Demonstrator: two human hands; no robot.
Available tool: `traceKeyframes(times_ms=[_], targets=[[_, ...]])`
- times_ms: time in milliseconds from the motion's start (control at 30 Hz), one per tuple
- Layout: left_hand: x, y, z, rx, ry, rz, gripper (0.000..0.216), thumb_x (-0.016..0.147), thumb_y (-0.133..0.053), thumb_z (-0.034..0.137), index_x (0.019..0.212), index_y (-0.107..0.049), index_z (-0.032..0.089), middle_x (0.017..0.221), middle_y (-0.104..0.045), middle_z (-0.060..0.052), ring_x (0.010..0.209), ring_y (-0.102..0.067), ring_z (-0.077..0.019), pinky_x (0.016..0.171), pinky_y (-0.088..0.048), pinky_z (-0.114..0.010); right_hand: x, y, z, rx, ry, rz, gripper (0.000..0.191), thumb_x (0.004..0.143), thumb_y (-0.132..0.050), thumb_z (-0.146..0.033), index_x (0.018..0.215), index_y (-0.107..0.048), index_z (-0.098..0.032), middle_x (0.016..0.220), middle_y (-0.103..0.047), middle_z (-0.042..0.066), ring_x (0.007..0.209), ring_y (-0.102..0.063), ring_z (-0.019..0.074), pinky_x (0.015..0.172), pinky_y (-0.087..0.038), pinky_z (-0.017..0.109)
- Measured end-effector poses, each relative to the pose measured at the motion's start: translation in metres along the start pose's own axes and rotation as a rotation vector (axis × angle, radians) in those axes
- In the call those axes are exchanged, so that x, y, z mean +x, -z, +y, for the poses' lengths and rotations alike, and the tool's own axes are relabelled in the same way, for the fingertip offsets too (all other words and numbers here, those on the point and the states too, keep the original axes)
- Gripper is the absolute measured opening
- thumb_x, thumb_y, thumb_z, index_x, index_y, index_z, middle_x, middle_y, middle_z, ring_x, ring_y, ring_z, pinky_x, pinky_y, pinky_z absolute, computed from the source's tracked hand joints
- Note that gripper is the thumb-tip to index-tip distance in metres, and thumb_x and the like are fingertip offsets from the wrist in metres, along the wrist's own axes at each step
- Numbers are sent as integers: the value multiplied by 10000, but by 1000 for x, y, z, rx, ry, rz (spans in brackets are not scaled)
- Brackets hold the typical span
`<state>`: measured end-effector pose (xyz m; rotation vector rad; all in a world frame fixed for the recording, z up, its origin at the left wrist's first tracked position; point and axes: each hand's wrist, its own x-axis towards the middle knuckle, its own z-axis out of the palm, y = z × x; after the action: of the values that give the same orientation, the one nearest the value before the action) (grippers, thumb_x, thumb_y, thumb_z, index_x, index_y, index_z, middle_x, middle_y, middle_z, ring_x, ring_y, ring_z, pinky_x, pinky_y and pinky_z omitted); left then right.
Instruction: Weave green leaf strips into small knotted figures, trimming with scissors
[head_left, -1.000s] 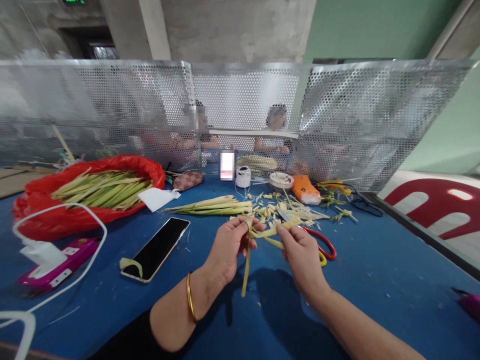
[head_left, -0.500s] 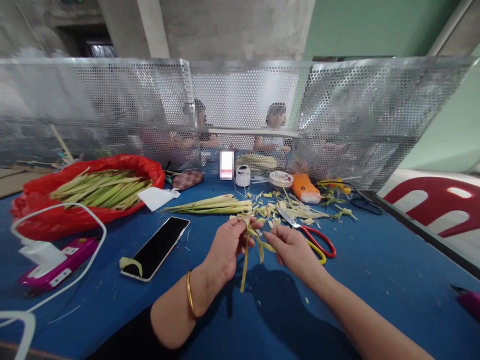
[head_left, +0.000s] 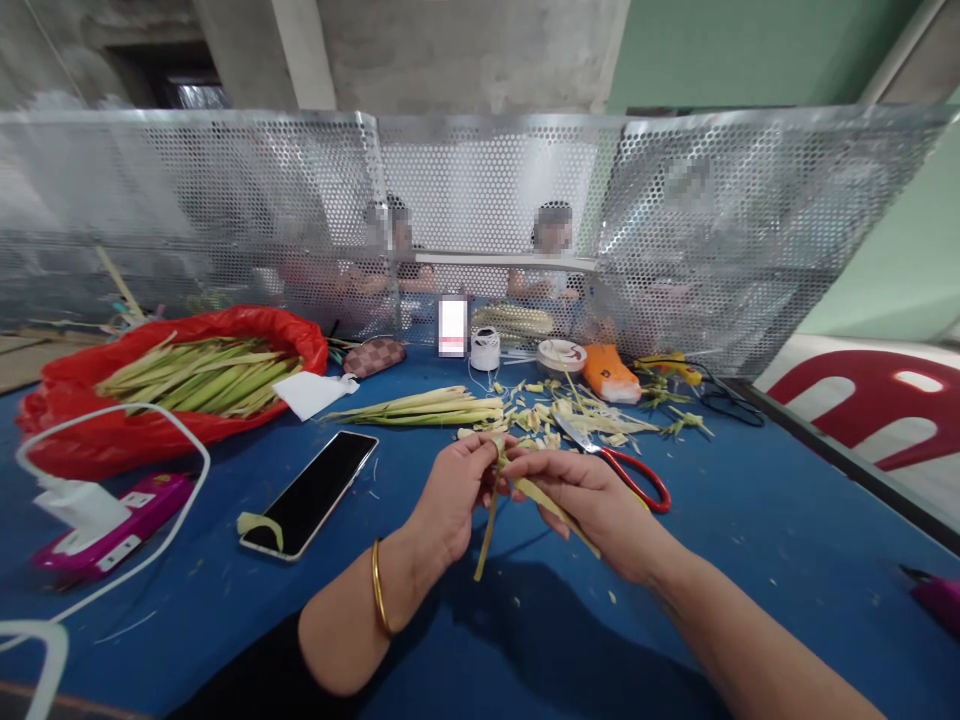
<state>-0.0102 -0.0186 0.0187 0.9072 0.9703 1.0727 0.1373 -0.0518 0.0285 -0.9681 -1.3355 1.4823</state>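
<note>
Between my hands is a small folded piece of pale green leaf strips [head_left: 484, 540], one end hanging down. My left hand [head_left: 452, 490], with a gold bangle at the wrist, pinches its upper part. The fingers of my right hand [head_left: 592, 500] close on the same piece from the right, and one strip [head_left: 551, 502] runs out under them. Just beyond the hands lie a bundle of leaf strips [head_left: 427, 408] and scattered leaf cuttings [head_left: 536, 412]. Scissors [head_left: 630, 475] with red and yellow handles rest behind my right hand, partly covered by it.
On the left are a red bag [head_left: 150, 440] of long leaves, a phone [head_left: 315, 490] and a purple power strip [head_left: 120, 530] with a white cable. A thread spool [head_left: 485, 350], a round container [head_left: 561, 356] and an orange packet [head_left: 610, 372] stand before a perforated metal screen [head_left: 495, 180]; people sit behind it.
My right hand has moved in left against my left hand, its fingers now over the leaf piece. One strip that hung down now points right, beneath those fingers.
</note>
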Motion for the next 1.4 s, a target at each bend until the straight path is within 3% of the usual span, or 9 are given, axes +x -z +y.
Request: traceKeyframes(times_ms=[167, 267, 367, 533, 733, 933, 1067, 1200, 1400], targets=[[1, -1, -3, -9, -14, -68, 199, 715, -662, 305, 809, -670, 130, 631, -623, -4, 401, -375, -31, 389, -220, -175, 1, 4, 5, -125, 54, -9, 125, 702, -688, -281, 784, -711, -189, 726, -693, 3, 458, -510, 86, 464, -412, 222], [-2, -3, -2, 17, 1, -97, 191, 696, -697, 310, 768, -670, 135, 540, -557, 32, 392, -385, -34, 394, -246, -170, 3, 6, 7, -294, 294, 153, 108, 739, -666, -285, 699, -697, -190, 650, -623, -6, 532, -512, 116, 540, -430, 251], [-6, -5, 1, 87, -1, -150, 197, 695, -706, 311, 763, -683, 128, 591, -617, 1, 407, -430, -42, 410, -283, -171, 5, 7, 7, -377, 467, 348, 163, 742, -673, -285, 611, -649, -190, 709, -600, 18, 726, -544, 164, 696, -445, 281], [-7, -6, 2, 164, 9, -227, 264, 740, -668, 374, 790, -700, 117, 686, -689, -55, 396, -436, -44, 418, -298, -182, 7, 6, 9, -233, 218, 315, 223, 762, -635, -390, 696, -591, -181, 648, -593, 7, 604, -519, 148, 611, -438, 277], [-6, -7, 1, 139, 35, -205, 250, 710, -700, 349, 830, -652, 134, 631, -666, -28, 387, -455, -53, 413, -302, -179, 10, 11, 15, -293, 90, 374, 224, 750, -617, -388, 688, -536, -189, 549, -552, -28, 504, -479, 124, 487, -372, 238], [-5, -6, -2, 175, 71, -126, 262, 678, -735, 335, 779, -564, 164, 574, -620, 14, 374, -469, -54, 382, -254, -163, 13, 14, 21, -454, 150, 329, 214, 759, -593, -272, 594, -474, -207, 533, -522, -48, 514, -440, 113, 507, -354, 230], [-2, -3, -3, 136, 133, -73, 270, 653, -756, 333, 776, -605, 146, 653, -658, -20, 381, -466, -42, 396, -256, -167, 13, 14, 23, -531, 163, 363, 205, 770, -579, -266, 600, -479, -211, 541, -490, -55, 523, -417, 116, 525, -346, 234], [-3, -1, -1, 93, 156, -93, 252, 665, -726, 343, 781, -684, 124, 692, -662, -49, 433, -477, -54, 404, -223, -180, 13, 13, 23, -562, 190, 428, 186, 779, -572, -283, 623, -503, -209, 536, -472, -58, 510, -399, 114, 510, -326, 234], [-8, -6, 3, 91, 89, -167, 227, 691, -675, 300, 846, -746, 149, 718, -640, -31, 519, -481, -70, 458, -283, -189, 13, 12, 22, -611, 245, 496, 254, 796, -556, -342, 603, -449, -216, 517, -421, -65, 489, -371, 109, 486, -289, 236]])
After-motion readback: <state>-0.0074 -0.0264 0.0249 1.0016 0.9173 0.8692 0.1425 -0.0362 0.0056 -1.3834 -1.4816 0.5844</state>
